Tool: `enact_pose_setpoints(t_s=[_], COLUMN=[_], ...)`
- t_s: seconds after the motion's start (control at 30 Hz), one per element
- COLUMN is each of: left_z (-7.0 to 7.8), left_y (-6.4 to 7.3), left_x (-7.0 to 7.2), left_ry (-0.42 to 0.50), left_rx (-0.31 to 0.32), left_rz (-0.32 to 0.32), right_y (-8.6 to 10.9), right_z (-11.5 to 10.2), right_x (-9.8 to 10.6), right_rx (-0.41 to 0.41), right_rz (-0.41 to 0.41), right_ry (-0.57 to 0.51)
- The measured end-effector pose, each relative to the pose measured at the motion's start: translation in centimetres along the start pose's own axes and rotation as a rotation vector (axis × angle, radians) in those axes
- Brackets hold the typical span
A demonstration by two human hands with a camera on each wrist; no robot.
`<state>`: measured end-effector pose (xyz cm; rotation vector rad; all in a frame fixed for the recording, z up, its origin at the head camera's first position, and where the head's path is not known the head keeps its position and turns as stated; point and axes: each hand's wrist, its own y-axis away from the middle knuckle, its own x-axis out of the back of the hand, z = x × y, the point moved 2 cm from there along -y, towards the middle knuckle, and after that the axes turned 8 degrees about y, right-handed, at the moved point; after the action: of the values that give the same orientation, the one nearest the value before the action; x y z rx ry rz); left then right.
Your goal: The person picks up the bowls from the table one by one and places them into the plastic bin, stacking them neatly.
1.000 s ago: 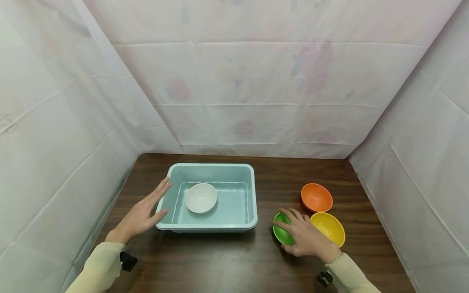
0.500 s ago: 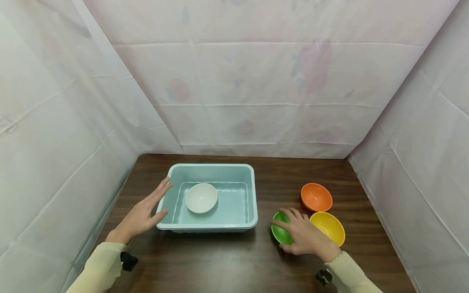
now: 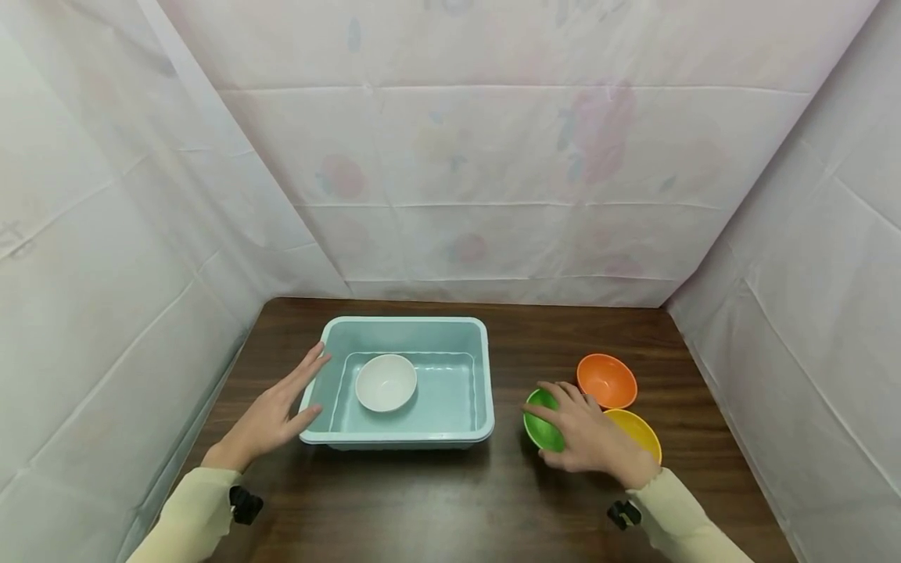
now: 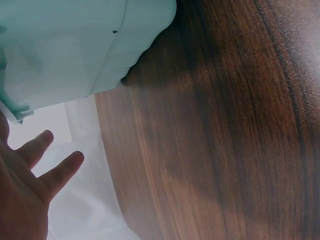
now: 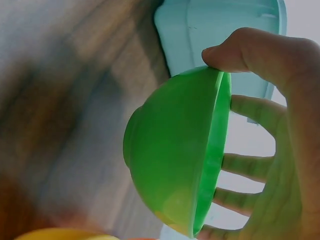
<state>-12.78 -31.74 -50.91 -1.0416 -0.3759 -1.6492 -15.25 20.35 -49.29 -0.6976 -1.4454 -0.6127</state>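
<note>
My right hand [image 3: 591, 434] grips a small green bowl [image 3: 540, 432] by its rim. In the right wrist view the thumb [image 5: 225, 57] lies at the rim of the bowl [image 5: 167, 145] and the fingers reach across its opening; its base shows above the brown table. At the left, my left hand [image 3: 263, 418] has its fingers spread and straight, right at the left rim of a light blue plastic tub [image 3: 401, 437]. A white bowl [image 3: 385, 383] sits upright inside the tub, left of its middle. The left wrist view shows the tub's outer wall [image 4: 60, 55] beside the fingers.
An orange bowl [image 3: 607, 381] stands on the wooden table [image 3: 394, 508] behind my right hand. Next to it is a yellow bowl [image 3: 642, 432], partly hidden by that hand. White cloth [image 3: 450, 180] hangs behind the table and on both sides.
My right hand and the green bowl have moved slightly up and away from me, covering more of the yellow bowl. The left hand keeps its place at the tub.
</note>
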Motion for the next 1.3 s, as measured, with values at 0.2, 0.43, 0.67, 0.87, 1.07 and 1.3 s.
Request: enact_pose_setpoints(t_s=[0.2,0.43,0.67,0.87,1.07,1.3], left_z=[0.1,0.1,0.2,0.1,0.2,0.2], left_y=[-0.1,0.1,0.0,0.0,-0.1,-0.1], left_x=[0.1,0.0,0.0,0.0,0.1,0.1], left_ry=[0.004,0.001,0.01,0.009,0.01,0.008], left_rx=[0.003,0.012,0.016,0.014,0.01,0.002], left_rz=[-0.002,0.004,0.002,-0.002,0.003,0.001], right_y=[-0.7,-1.8,-2.5,-3.2,-4.1,-5.2], right_z=[0.8,1.3,1.7,1.7,1.7,1.6], right_x=[1.3,2.9,4.4,5.5,6.5,7.8], right_rx=[-0.028,-0.021,-0.018,0.0,0.0,-0.014], right_rz=[-0.004,-0.006,0.003,0.039,0.05,0.033], right_ry=[0.024,0.017,0.016,0.023,0.038,0.023])
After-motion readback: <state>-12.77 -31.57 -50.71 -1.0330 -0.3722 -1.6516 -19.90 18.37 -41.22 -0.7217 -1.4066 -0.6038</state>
